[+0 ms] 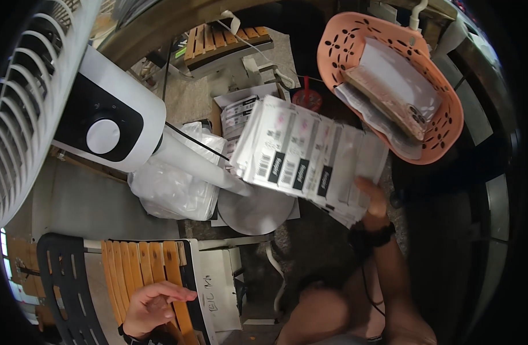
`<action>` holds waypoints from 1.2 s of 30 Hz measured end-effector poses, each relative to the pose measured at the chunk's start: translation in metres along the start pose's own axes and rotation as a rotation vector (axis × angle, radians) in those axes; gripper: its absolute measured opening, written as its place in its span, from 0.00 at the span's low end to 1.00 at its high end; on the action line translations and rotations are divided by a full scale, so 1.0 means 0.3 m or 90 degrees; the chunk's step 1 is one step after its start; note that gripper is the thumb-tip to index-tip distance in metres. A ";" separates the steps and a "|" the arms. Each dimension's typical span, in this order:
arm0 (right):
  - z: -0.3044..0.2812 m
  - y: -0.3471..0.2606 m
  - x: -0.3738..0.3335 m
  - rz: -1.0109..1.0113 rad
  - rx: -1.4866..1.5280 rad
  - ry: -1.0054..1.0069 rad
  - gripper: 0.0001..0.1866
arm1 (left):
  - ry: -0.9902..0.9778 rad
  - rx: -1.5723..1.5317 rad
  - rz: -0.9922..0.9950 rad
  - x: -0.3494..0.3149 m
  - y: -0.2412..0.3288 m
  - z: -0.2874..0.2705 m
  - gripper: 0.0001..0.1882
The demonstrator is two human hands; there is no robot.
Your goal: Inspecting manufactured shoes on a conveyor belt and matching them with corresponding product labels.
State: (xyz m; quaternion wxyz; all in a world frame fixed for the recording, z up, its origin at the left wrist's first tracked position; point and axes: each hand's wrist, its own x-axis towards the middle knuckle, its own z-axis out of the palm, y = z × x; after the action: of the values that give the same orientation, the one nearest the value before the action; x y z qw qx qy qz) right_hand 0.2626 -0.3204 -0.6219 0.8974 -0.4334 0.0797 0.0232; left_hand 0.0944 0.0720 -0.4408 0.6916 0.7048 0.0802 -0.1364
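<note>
My right hand (373,200), with a dark band on its wrist, grips the right-hand edge of a stack of flat white printed sheets (318,158). The stack is tilted in the air and its edges fan out unevenly. Barcodes, dark blocks and pink marks run across its top face. At the lower left, my left hand (155,305) holds nothing. Its fingers are stretched and slightly bent, above a slatted wooden seat (140,259). Behind the stack stands an open cardboard box (268,90) with similar printed packs (236,122) inside.
A white fan (117,112) rises at the left on a round base (255,213), beside a clear plastic bag (180,187). An orange basket (451,123) hangs at the upper right, holding a phone (385,100) and papers. A red-lidded cup (308,100) stands behind the stack.
</note>
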 end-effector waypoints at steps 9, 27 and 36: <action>0.242 0.105 0.343 0.016 0.084 -0.108 0.19 | -0.017 -0.336 0.039 -0.002 -0.074 -0.108 0.12; 0.213 0.220 0.580 0.123 -0.011 -0.170 0.17 | 0.097 1.012 0.304 0.989 -0.079 -0.612 0.20; 0.215 0.084 0.513 0.080 -0.065 -0.095 0.17 | 0.109 1.011 0.271 0.971 -0.088 -0.839 0.19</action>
State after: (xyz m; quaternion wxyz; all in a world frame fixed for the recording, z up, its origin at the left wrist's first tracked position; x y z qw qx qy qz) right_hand 0.4195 -0.2584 -0.6271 0.8743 -0.4699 0.0381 0.1156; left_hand 0.3835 0.3015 -0.5527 -0.0095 0.9918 -0.1228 0.0352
